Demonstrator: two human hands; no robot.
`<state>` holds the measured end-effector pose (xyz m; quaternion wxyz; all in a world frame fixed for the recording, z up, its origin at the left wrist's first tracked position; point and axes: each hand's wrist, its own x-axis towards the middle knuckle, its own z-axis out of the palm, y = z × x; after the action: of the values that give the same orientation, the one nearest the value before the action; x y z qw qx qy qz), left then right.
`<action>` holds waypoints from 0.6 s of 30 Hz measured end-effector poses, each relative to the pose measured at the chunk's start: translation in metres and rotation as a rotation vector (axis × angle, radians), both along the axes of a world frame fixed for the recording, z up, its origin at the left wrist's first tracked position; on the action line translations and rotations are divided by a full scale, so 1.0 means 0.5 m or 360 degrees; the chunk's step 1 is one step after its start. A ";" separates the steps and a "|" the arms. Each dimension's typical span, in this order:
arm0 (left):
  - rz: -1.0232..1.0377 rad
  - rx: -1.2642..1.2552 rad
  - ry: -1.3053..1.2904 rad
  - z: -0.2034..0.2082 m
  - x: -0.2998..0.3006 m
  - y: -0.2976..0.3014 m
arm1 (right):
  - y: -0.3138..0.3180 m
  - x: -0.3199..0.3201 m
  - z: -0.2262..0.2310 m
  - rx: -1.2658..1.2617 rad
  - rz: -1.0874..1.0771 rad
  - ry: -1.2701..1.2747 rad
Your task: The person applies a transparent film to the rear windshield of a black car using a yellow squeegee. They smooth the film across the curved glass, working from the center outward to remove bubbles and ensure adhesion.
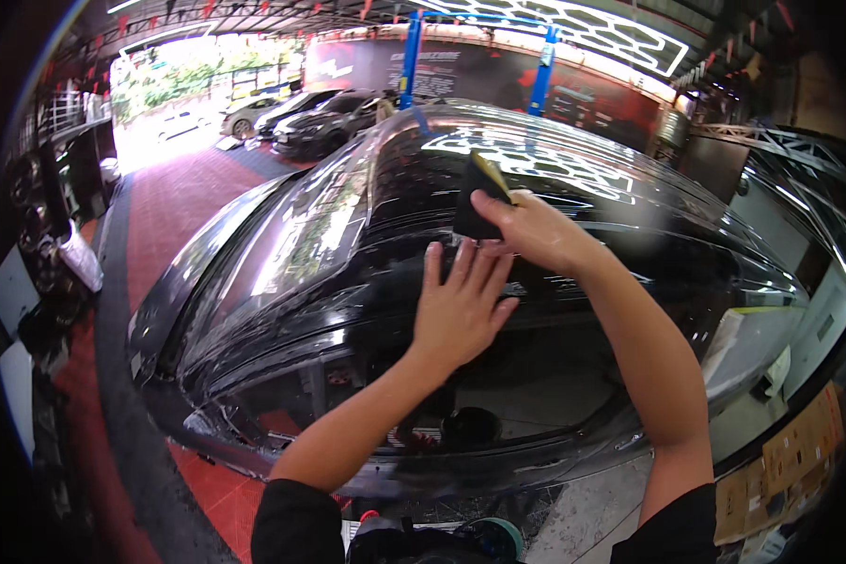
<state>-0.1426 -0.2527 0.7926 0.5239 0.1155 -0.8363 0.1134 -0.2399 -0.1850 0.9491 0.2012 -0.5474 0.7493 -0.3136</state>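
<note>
A glossy black car (555, 376) fills the middle of the head view, its windshield to the left and its roof stretching away from me. My right hand (540, 230) grips a flat black squeegee (477, 202) with a yellowish edge, thumb on its face, over the roof near the side edge. Just nearer to me, my left hand (461, 310) lies with fingers spread on the roof edge above the side window. Its fingertips come close to the lower end of the squeegee; whether they touch it I cannot tell.
Blue lift posts (410, 61) stand beyond the car. Parked cars (324, 122) are at the far left on a red tiled floor (155, 202). Flattened cardboard (799, 446) lies at the lower right, below a pale panel (752, 348). Hexagonal lights hang overhead and reflect on the roof.
</note>
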 end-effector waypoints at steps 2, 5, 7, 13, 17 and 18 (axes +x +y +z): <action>0.0225 0.0197 -0.0027 -0.003 0.092 -0.038 | 0.009 0.022 -0.001 -0.0379 -0.0040 -0.0130; 0.0549 0.0575 0.0219 -0.078 0.231 -0.144 | 0.073 -0.054 -0.002 -0.0549 -0.0057 -0.0355; 0.0669 0.0752 0.0382 -0.130 0.275 -0.194 | 0.123 -0.117 -0.011 -0.0687 -0.0021 -0.0707; 0.0292 0.0541 0.0380 0.008 0.123 -0.044 | 0.139 -0.205 -0.121 -0.1368 0.0146 -0.1467; -0.0123 0.0356 0.0226 0.037 -0.107 0.046 | 0.145 -0.188 -0.208 -0.1600 0.0652 -0.1554; -0.0155 0.0261 0.0203 0.021 -0.144 0.055 | 0.155 -0.195 -0.237 -0.1698 0.0585 -0.1535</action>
<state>-0.2144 -0.2254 0.8031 0.5697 0.1241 -0.8123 0.0114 -0.3373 -0.1075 0.8306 0.2639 -0.4888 0.2200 -0.8019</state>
